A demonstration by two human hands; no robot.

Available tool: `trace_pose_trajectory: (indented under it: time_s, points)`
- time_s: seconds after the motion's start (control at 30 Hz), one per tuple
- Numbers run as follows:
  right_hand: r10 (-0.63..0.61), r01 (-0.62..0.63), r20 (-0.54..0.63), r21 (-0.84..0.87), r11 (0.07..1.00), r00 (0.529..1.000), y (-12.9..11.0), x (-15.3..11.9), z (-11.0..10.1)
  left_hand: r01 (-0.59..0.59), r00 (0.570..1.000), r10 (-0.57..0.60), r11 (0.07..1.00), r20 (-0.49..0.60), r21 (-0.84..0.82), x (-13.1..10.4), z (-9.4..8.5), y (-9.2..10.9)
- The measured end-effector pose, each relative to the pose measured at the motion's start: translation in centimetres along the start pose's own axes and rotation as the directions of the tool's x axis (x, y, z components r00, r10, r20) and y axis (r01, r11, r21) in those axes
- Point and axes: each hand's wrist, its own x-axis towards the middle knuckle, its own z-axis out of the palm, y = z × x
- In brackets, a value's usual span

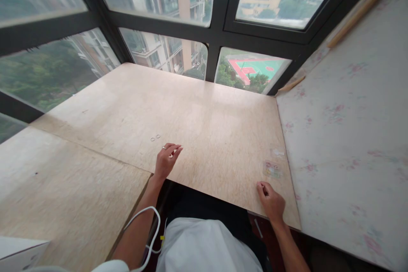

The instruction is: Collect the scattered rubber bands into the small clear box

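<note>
Two small thin rings, a left ring (152,139) and a right ring (158,136), lie side by side on the pale table. Just to the right of them is my left hand (165,161), with a metal band on one finger. Its thumb and fingers come together in a pinch; anything between the tips is too small to make out. At the table's front right, my right hand (271,202) rests in a loose fist with nothing visible in it. Beyond that hand lies a small clear plastic packet (272,168) with coloured print.
Another clear plastic piece (277,153) lies behind the packet. The wooden tabletop (204,123) meets windows (178,55) at the back and a floral wall (344,144) on the right. A white cable (156,216) loops by my left forearm; a white box (22,250) stands front left.
</note>
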Motion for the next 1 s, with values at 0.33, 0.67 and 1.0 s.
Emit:
trace_pose_trajectory:
  time_s: [0.33, 0.67, 1.0]
  points:
    - [0.014, -0.018, 0.052, 0.075, 0.997, 0.999, -0.5, 0.1, -0.6, -0.262, 0.953, 0.287, 0.941, 0.096, -0.213, -0.3, 4.8, 7.8]
    - [0.034, -0.049, 0.075, 0.204, 0.978, 0.997, -0.4, 0.6, -1.1, -0.404, 0.872, 0.455, 0.877, 0.182, -0.258, 0.0, 11.7, 14.9]
    - [0.025, -0.050, 0.087, 0.301, 0.952, 0.996, 0.0, 0.8, -1.7, -0.474, 0.604, 0.524, 0.842, 0.601, -0.257, 0.3, 21.8, 22.5]
